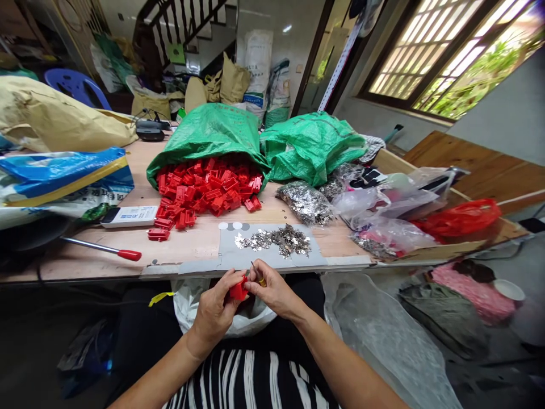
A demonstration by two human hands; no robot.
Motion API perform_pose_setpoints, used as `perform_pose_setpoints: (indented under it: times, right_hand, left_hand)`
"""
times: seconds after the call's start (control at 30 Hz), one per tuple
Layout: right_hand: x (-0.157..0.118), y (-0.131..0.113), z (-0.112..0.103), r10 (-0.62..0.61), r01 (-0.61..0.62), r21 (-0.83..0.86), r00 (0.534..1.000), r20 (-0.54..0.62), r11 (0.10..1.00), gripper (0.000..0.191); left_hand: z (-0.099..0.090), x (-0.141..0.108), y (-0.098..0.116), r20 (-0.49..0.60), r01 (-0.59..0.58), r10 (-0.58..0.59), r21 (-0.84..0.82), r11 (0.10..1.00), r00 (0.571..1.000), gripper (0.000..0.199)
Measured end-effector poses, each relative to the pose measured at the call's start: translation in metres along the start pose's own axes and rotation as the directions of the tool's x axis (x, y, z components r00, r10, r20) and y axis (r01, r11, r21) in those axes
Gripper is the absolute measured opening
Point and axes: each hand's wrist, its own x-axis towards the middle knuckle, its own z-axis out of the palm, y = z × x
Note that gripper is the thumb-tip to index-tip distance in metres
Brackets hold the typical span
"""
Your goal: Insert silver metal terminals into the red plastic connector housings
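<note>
My left hand (213, 314) is shut on a small red plastic part (238, 289), held in front of my lap just below the table edge. My right hand (270, 289) pinches a thin tool with a yellow handle (259, 278), its metal tip touching the top of the red part. Beyond my hands, small silver metal pieces (272, 241) lie scattered on a grey mat (272, 253). A heap of similar red plastic parts (204, 190) spills across the wooden table (183, 244) from a green woven sack (208, 136).
A red-handled screwdriver (102, 250) and a white remote control (129, 216) lie at the table's left. Plastic bags of silver pieces (304, 203) crowd the right side. A second green sack (310, 147) stands behind them. A white bag (221, 309) sits below the table edge.
</note>
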Motion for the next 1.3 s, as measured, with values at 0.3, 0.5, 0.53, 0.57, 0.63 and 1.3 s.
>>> perform_pose_setpoints:
  times: [0.3,0.5,0.53,0.57,0.63,1.3]
  right_hand:
    - [-0.006,0.004,0.004,0.028,-0.027,0.125,1.0,-0.01,0.992,0.037]
    - [-0.01,-0.002,0.003,0.158,-0.192,0.346,0.979,0.126,0.918,0.043]
    - [-0.01,-0.002,0.003,0.16,-0.202,0.368,0.977,0.141,0.908,0.044]
    - [-0.01,-0.001,0.002,0.161,-0.209,0.383,0.975,0.154,0.9,0.044]
    - [-0.011,0.001,0.0,0.163,-0.222,0.404,0.971,0.175,0.888,0.044]
    - [0.035,-0.011,-0.056,-0.056,-0.32,-0.798,0.914,-0.402,0.511,0.007]
  left_hand:
    - [0.0,-0.001,0.002,0.005,-0.013,0.013,-0.084,0.996,1.0,0.03]
    - [0.001,-0.001,0.004,0.013,0.078,-0.077,-0.22,0.972,0.997,0.028]
    - [0.001,-0.002,0.004,0.021,0.092,-0.089,-0.236,0.967,0.996,0.028]
    - [0.001,-0.002,0.005,0.032,0.105,-0.1,-0.249,0.963,0.994,0.028]
    - [0.001,-0.001,0.007,0.051,0.126,-0.117,-0.271,0.954,0.992,0.027]
    - [0.004,0.001,-0.003,0.023,0.341,-0.432,-0.653,0.676,0.902,0.029]
